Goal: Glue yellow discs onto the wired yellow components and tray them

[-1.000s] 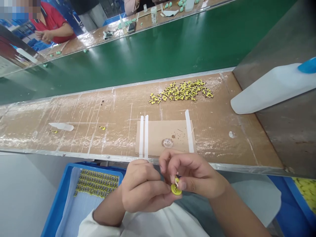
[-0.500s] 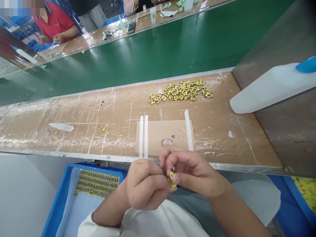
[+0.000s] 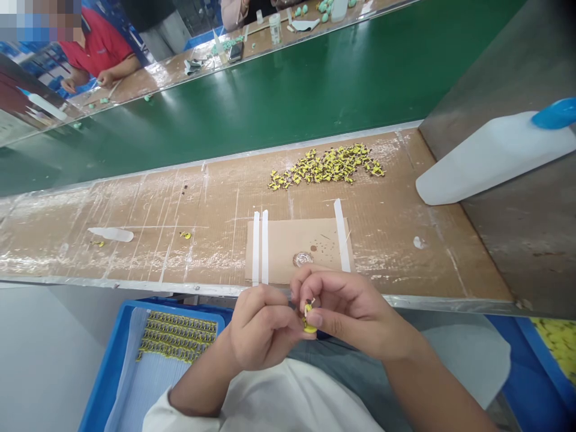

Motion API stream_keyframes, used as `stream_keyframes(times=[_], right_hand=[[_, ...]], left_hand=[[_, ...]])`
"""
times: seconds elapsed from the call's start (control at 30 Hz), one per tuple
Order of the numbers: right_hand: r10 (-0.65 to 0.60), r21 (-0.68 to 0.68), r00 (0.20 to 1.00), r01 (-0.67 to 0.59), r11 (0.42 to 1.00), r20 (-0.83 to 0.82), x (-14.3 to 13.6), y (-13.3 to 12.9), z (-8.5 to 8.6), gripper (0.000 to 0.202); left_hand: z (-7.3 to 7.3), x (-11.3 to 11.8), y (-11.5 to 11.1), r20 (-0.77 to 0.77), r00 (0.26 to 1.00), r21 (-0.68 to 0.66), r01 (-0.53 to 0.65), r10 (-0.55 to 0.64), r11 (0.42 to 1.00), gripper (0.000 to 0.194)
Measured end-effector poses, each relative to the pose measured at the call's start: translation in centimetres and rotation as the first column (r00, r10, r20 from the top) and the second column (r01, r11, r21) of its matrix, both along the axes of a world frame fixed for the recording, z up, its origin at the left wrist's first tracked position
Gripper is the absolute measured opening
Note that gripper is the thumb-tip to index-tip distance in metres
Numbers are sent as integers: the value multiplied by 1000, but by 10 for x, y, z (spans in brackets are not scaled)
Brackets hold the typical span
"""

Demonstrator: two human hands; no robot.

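Note:
Between my fingertips is a small yellow figurine (image 3: 308, 318) with a dark head and a round yellow base. My right hand (image 3: 351, 306) pinches its upper part between thumb and fingers. My left hand (image 3: 267, 327) is closed, its fingertips at the figurine's base. Just beyond the hands, a small round clear dish (image 3: 302, 258) rests on a cardboard sheet (image 3: 283, 246) held by white tape strips. Farther back lies a heap of small yellow and dark figurines (image 3: 333, 165).
At left on the bench are a white plastic dropper (image 3: 111, 234) and a loose yellow piece (image 3: 185, 235). A white bottle (image 3: 490, 156) leans at right. Below left, a blue tray (image 3: 101, 372) holds rows of figurines. Across the green belt (image 3: 270, 102) sits a person in red (image 3: 101, 48).
The figurine in my fingers has turned more upright and shows more of its head and body. My left hand has shifted slightly up. The whole view has moved a little.

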State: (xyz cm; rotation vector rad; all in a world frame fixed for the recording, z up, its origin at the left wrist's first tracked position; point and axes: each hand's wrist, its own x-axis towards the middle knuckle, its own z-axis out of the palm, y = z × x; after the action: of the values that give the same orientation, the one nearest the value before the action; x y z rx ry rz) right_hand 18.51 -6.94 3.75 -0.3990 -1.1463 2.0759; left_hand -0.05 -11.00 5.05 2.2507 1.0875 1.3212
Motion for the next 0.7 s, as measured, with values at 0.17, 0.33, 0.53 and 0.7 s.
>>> stream_keyframes(times=[0.17, 0.33, 0.53, 0.7], right_hand=[[1, 7, 1000, -1, 1000, 18, 0, 0, 1, 10], [-1, 22, 1000, 1, 1000, 16, 0, 1, 2, 10], [8, 3, 1000, -8, 1000, 8, -1, 0, 3, 10], [12, -6, 1000, -12, 1000, 11, -1, 0, 3, 8]], left_hand=[[-3, 0, 1, -10, 1000, 17, 17, -17, 1000, 5], [-5, -1, 0, -6, 1000, 31, 23, -22, 999, 4], [-7, -4, 0, -36, 999, 38, 30, -28, 999, 6], [-8, -5, 0, -40, 999, 43, 10, -8, 999, 6]])
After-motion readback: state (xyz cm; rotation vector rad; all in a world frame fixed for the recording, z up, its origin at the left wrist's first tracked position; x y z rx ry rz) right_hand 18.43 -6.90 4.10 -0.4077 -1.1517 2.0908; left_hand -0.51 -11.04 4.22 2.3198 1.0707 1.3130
